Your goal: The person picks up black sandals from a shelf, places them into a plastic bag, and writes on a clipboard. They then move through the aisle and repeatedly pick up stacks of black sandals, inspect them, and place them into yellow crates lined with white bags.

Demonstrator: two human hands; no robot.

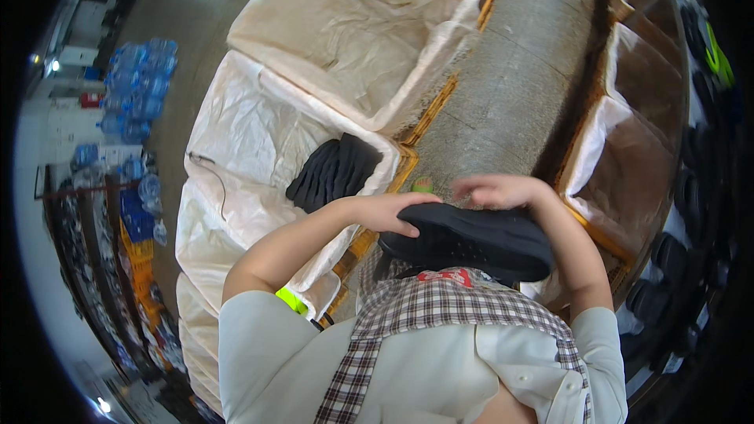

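My left hand [385, 212] grips one end of a black shoe-shaped piece [479, 239], which has small holes along its side. The thumb lies on top of it. I cannot tell if it is one piece or several together. It is held across the front of my checked apron [440, 310]. Above its far edge my right hand [499, 191] is stretched out, fingers apart and slightly blurred. In the lined basket [236, 110] to my left, several similar black pieces [338, 169] stand packed side by side.
Another white-lined basket [353, 39] stands beyond, with more along the left. Lined baskets [628, 141] and a rack of dark shoes [671, 255] are on my right. A grey floor strip [510, 86] runs between. Blue water bottles [137, 90] are stacked at the far left.
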